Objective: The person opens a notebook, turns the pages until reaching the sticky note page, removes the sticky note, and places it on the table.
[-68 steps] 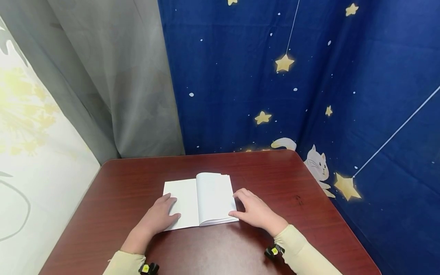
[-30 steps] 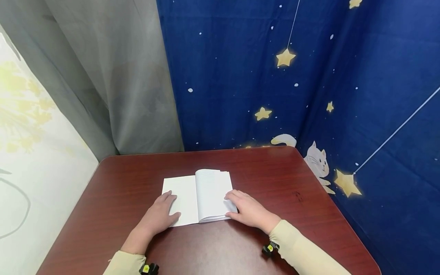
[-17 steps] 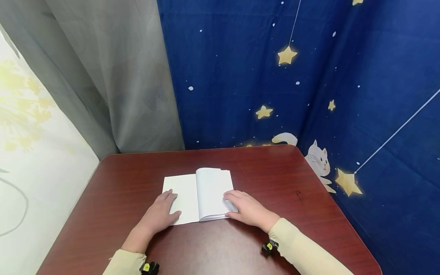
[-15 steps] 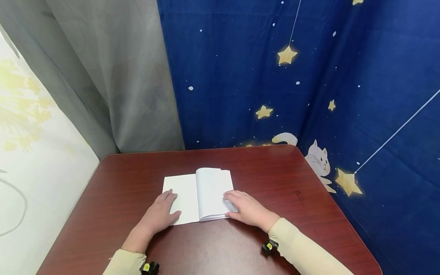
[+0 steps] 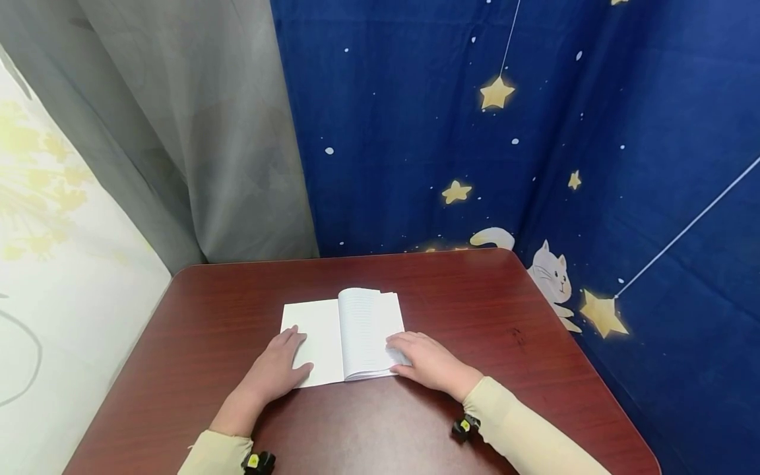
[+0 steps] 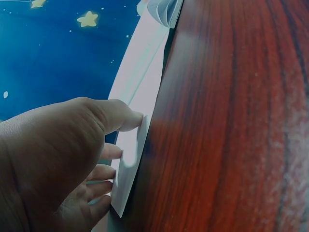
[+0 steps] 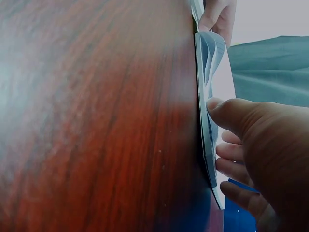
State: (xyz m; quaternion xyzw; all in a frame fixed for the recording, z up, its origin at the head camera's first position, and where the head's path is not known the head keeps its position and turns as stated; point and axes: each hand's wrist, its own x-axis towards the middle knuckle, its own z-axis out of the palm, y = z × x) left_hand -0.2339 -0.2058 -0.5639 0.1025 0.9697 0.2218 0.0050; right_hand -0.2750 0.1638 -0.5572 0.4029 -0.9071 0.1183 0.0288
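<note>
Fingers of the left hand (image 5: 274,369) are spread loosely, with the thumb well apart from the others, and the fingertips rest on the outer part of the left page of an opened notebook (image 5: 365,336). In the left wrist view the thumb's tip touches this white page, and the other fingertips line up along its outer side. The right hand (image 5: 432,363) mirrors it with gently bent fingers, the gap between thumb and fingertips fairly wide; the fingertips rest on the right page, and the thumb touches the near edge of the stacked leaves.

The notebook lies on the dark red table (image 5: 380,425), about midway between its left and right edges and apart from its far edge. Its right-hand leaves arch up beside the spine, and faint printed lines run across the top one. A small dark mark (image 5: 518,337) sits on the tabletop toward the right edge.

Both arms wear cream sleeves (image 5: 522,425), and a black device with a yellow patch (image 5: 258,463) is at each wrist. Along the far edge hang a grey curtain (image 5: 237,145) and a blue star-printed curtain (image 5: 404,125); beyond the far right corner, a white cat (image 5: 549,274) is printed on blue cloth.
</note>
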